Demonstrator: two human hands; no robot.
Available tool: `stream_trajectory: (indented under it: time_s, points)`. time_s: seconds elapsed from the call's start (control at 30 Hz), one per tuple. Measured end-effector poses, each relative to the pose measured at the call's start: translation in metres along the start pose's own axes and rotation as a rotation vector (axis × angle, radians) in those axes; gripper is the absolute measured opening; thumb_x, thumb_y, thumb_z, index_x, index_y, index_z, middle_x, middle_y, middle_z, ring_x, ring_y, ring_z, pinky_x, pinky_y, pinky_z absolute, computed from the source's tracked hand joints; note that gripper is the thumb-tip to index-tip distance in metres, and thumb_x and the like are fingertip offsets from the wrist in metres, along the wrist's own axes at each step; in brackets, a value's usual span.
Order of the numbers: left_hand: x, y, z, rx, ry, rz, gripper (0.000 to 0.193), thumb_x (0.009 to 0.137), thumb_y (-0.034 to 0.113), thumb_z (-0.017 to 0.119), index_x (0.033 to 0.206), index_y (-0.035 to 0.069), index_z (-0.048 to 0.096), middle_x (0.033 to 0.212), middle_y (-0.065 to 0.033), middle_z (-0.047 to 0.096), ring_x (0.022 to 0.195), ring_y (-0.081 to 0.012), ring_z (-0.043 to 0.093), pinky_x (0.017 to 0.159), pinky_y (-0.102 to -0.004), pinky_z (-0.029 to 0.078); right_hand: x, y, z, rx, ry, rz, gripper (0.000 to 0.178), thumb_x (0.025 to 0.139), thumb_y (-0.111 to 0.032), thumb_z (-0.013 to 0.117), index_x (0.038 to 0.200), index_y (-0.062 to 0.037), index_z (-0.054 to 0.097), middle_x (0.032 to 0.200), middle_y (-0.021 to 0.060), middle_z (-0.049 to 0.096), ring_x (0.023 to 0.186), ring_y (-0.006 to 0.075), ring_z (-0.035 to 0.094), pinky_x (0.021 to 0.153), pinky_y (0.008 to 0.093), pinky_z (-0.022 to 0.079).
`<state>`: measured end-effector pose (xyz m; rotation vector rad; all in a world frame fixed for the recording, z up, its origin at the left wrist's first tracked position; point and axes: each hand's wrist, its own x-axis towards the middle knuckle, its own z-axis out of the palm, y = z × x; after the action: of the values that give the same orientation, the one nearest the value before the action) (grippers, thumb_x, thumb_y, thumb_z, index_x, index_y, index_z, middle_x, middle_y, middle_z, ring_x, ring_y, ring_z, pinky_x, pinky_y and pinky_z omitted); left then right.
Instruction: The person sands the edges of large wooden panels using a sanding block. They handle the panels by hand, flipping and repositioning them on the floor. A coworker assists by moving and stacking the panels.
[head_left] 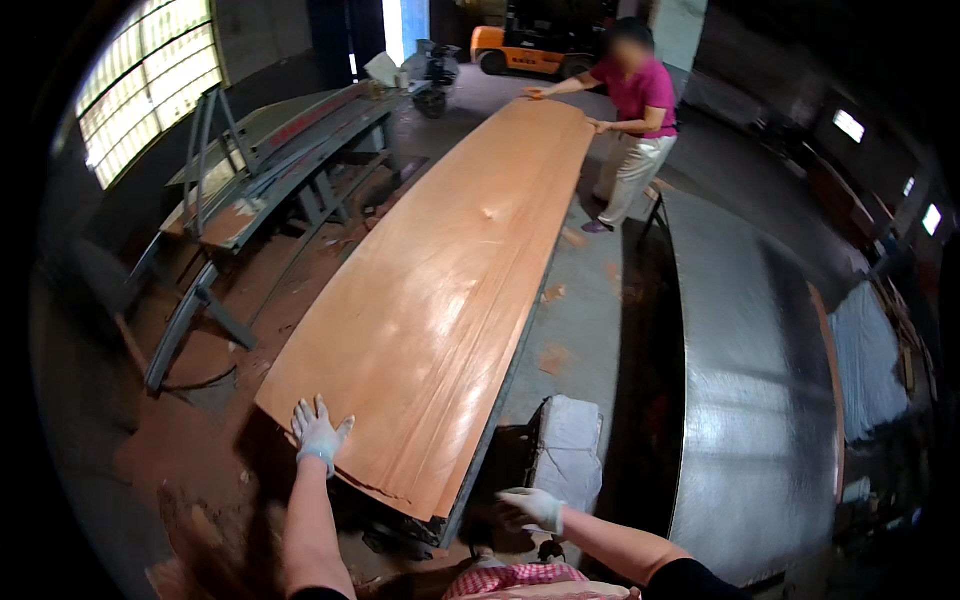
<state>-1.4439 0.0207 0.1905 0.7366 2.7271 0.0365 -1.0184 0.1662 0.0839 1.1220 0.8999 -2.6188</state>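
Note:
A long, glossy orange-brown wood veneer sheet (430, 300) stretches away from me on a low dark support, its near edge ragged and cracked. My left hand (319, 434), in a whitish glove, lies on the sheet's near left corner with the fingers spread. To the right of the near end, my gloved right hand (532, 509) hovers off the sheet, holding nothing I can see, fingers loosely apart. At the far end a co-worker (640, 100) in a magenta shirt has both hands on the sheet's edge.
A white wrapped bundle (568, 450) sits just beyond my right hand. Farther right stands a long table with a shiny grey top (750, 400). On the left is a metal-framed machine bench (270, 185). An orange forklift (530, 50) is at the back. Veneer scraps (553, 358) litter the floor.

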Motion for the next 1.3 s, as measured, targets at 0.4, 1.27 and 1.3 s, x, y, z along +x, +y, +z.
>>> stream_trajectory:
  time_s: [0.4, 1.27, 1.3]
  points:
    - [-0.001, 0.005, 0.023, 0.161, 0.064, 0.01, 0.1, 0.082, 0.069, 0.051, 0.153, 0.009, 0.014, 0.155, -0.0273, 0.009, 0.145, -0.0399, 0.009, 0.116, -0.0512, 0.009, -0.082, 0.145, -0.181, -0.588, 1.149, 0.215, 0.05, 0.096, -0.04, 0.045, 0.123, -0.0003, 0.058, 0.123, 0.0159, 0.062, 0.111, 0.0333, 0.059, 0.095, 0.0389, 0.046]
    - [0.017, -0.024, 0.034, 0.379, 0.155, -0.001, 0.086, 0.091, 0.064, 0.042, 0.152, 0.01, 0.018, 0.156, -0.0244, 0.014, 0.144, -0.0366, 0.016, 0.116, -0.047, 0.016, -0.157, 0.377, -0.144, -0.289, 0.996, 0.805, 0.083, 0.094, -0.065, 0.019, 0.128, 0.0024, 0.054, 0.135, 0.0249, 0.049, 0.134, 0.0358, 0.038, 0.111, 0.0425, 0.029]
    - [0.019, -0.028, 0.034, 0.385, 0.171, -0.003, 0.085, 0.092, 0.063, 0.043, 0.152, 0.01, 0.018, 0.156, -0.0243, 0.014, 0.144, -0.0365, 0.016, 0.116, -0.0469, 0.016, -0.153, 0.373, -0.146, -0.185, 1.048, 0.807, 0.083, 0.094, -0.065, 0.02, 0.129, 0.0025, 0.053, 0.136, 0.0246, 0.049, 0.135, 0.0351, 0.038, 0.111, 0.0421, 0.029]
